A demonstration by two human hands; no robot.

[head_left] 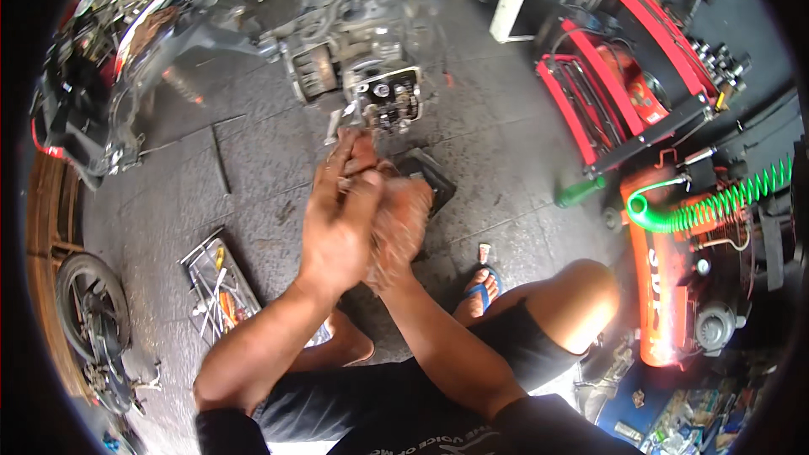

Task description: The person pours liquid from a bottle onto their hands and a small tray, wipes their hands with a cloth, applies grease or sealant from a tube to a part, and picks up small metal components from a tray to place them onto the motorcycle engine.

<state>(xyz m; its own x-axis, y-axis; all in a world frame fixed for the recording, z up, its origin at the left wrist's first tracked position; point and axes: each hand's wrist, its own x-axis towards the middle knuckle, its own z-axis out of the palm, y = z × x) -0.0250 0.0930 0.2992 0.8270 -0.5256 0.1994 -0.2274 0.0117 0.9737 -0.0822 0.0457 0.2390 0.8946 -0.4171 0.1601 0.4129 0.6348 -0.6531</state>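
Observation:
My left hand (341, 206) and my right hand (403, 219) are together in front of me, overlapping and blurred by motion. The left one's fingers stretch forward, lying against the right. Smearing hides the right one's fingers, and anything between the palms is out of sight. Just beyond the fingertips is a partly dismantled engine (388, 99), its metal inner parts exposed on the near side. Other metal engine parts (316, 72) adjoin it on the left. Under and right of my hands a dark, flat tray-like object (430, 181) lies on the floor.
Left of my arms lies a tray of tools (221, 291). A red tool cart (602, 67) stands at the far right, near a green-handled tool (580, 192). An orange compressor tank (657, 286) with a green coiled hose (733, 202) is at right. A wheel (91, 303) rests at left.

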